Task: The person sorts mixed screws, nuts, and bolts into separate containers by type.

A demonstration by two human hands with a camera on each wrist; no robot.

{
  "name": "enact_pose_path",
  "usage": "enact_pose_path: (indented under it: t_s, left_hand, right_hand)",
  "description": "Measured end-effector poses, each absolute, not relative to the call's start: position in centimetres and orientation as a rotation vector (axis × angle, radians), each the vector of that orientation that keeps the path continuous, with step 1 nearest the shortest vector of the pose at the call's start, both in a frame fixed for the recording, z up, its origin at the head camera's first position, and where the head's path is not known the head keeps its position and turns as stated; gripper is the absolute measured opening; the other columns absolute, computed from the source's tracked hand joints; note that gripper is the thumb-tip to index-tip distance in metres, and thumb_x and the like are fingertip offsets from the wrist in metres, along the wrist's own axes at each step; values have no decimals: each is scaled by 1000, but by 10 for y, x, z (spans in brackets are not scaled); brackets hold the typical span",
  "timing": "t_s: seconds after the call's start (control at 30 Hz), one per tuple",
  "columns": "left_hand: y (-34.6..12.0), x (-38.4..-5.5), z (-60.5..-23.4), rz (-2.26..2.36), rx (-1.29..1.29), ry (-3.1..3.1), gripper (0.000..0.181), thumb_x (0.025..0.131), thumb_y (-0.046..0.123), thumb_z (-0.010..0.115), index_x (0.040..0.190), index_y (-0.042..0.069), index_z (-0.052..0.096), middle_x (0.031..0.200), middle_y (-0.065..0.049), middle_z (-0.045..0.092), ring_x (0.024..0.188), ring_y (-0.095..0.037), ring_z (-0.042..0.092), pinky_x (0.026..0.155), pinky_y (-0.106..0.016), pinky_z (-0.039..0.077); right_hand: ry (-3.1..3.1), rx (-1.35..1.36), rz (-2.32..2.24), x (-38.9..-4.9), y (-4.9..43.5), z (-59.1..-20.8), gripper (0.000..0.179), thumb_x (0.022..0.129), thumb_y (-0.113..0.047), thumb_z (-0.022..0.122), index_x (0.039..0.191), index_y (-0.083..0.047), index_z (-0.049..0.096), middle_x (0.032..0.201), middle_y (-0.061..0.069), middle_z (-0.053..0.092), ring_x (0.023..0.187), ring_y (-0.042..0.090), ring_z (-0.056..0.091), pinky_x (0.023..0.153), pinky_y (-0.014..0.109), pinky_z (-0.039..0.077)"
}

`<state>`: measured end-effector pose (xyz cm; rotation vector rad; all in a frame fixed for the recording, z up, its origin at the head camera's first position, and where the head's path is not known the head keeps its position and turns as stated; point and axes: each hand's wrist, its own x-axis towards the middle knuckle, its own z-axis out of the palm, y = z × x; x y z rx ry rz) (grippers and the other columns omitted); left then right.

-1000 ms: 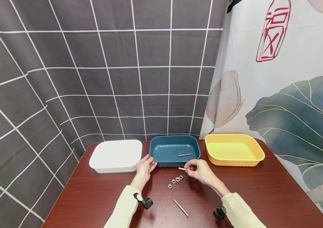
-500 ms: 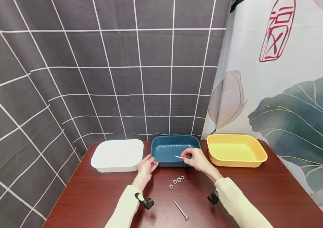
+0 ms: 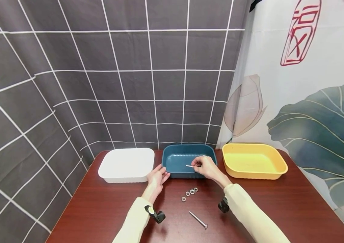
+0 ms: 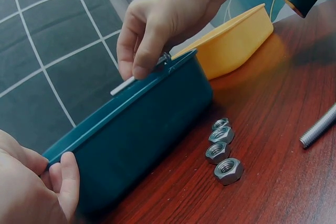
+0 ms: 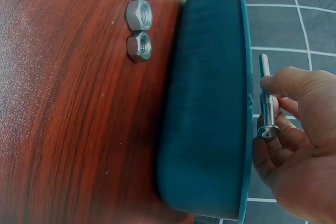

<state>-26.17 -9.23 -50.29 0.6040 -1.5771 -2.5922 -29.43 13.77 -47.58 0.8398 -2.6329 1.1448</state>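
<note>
My right hand [image 3: 206,167] is over the front right part of the blue tray [image 3: 175,161], pinching a silver bolt [image 3: 189,165] between thumb and fingers. In the right wrist view the held bolt [image 5: 264,66] runs along the tray's rim, its round head [image 5: 269,131] towards the palm. With my left hand [image 3: 156,177] I grip the tray's front left corner, fingertips [image 4: 69,165] on its outer wall in the left wrist view. Several hex nuts [image 4: 228,171] lie on the table before the tray. Closer to me lies another long bolt [image 3: 198,220].
A white tray [image 3: 126,165] stands to the left of the blue one, right beside my left hand. On the right is a yellow tray [image 3: 254,162]. Behind the reddish-brown table [image 3: 105,209] hangs a dark gridded cloth [image 3: 135,84].
My right hand has moved from in front of the blue tray up and over it, carrying the bolt. A bolt seen lying in the tray earlier is now hidden. The left hand stays at the corner.
</note>
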Motion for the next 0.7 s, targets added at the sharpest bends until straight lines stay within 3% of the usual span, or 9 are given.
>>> enact_pose_path:
  t_s: [0.43, 0.7]
  left_hand:
    - [-92, -262, -503, -2593, 597, -1597, 45, 95, -9, 57, 138, -15, 48, 77, -10, 58, 63, -10, 59, 69, -24, 61]
    - [-93, -262, -503, -2594, 591, -1593, 44, 96, -9, 56, 139, -15, 47, 78, -10, 58, 63, -9, 58, 69, -24, 61]
  right_hand:
    - [-2618, 882, 1092, -295, 136, -480, 7, 81, 5, 71, 81, -1, 72, 73, -2, 65, 67, 10, 57, 61, 25, 53]
    - [-2588, 758, 1071, -290, 136, -478, 7, 86, 3, 69, 90, 1, 75, 86, 8, 67, 83, 23, 61, 73, 36, 57]
